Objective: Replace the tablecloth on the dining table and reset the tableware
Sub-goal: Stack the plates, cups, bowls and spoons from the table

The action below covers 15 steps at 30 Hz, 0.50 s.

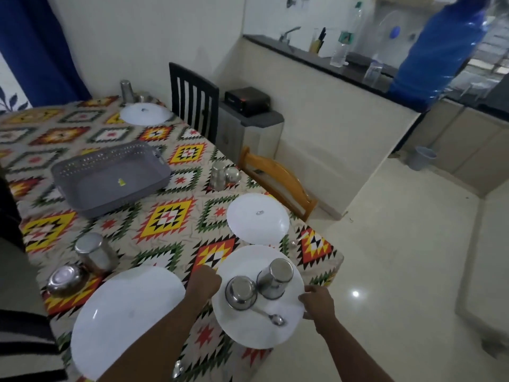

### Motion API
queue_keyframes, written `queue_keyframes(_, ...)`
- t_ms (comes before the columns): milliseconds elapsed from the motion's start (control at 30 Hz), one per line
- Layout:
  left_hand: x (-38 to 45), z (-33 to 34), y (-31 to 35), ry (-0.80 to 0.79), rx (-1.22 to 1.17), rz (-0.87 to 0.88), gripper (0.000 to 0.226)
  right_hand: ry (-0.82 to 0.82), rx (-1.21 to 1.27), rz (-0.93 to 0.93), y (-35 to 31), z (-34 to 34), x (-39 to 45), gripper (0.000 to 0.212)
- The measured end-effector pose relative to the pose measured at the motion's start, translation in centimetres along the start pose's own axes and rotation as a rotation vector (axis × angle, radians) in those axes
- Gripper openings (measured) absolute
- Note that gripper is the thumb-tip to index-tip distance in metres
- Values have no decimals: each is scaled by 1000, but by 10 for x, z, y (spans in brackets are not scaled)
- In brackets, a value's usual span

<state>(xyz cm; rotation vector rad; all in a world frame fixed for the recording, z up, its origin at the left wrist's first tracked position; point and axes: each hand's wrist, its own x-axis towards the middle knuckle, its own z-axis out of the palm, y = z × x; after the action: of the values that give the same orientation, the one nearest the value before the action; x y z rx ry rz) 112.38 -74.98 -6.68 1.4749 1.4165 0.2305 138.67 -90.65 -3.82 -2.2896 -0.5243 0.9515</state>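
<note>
White plate (248, 326) held at the near right corner of the table, partly overhanging the edge; it carries an upturned steel tumbler (274, 277), a small steel bowl (241, 292) and a spoon (271, 317). Left hand (205, 282) grips the plate's left rim, fingers curled under; right hand (316, 300) pinches the right rim. Patterned tablecloth (168, 216), diamond motifs in yellow, red, green and black, covers the table. Beyond the held plate: a second white plate (257, 219), then a tumbler and bowl pair (223, 175). Left of it: a large white plate (124, 315), with another steel tumbler (93, 252) and bowl (64, 279) behind. Grey perforated tray (110, 177) mid-table; far plate (144, 114) at the back. Wooden chair (278, 180) and black chair (192, 95) along the table's right side. Glossy pale tile floor (399, 257); dark kitchen counter (316, 57) further right.
</note>
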Motion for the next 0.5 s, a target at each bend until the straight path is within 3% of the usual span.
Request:
queue_keyframes(33,-12,-1,17,124,-95,-86,44,-15,-10,20,-2,3,7,21)
queue_keyframes(67,-12,-7,24,295,-75,-55,38,-40,-8,44,-2,6,15,18)
queue_keyframes(133,-7,-7,21,232,11,-117,37,-63,-57,48,0,14,25,14)
queue_keyframes(200,1,-5,18,136,115,-177,36,-48,-81,41,0,20,29,29)
queue_keyframes(333,-1,-3,22,181,117,-245,21,-4,-130,-28,-4,30,26,13)
queue_keyframes(500,-9,6,22,291,125,-306,7,-49,-248,-144,-15,29,30,23)
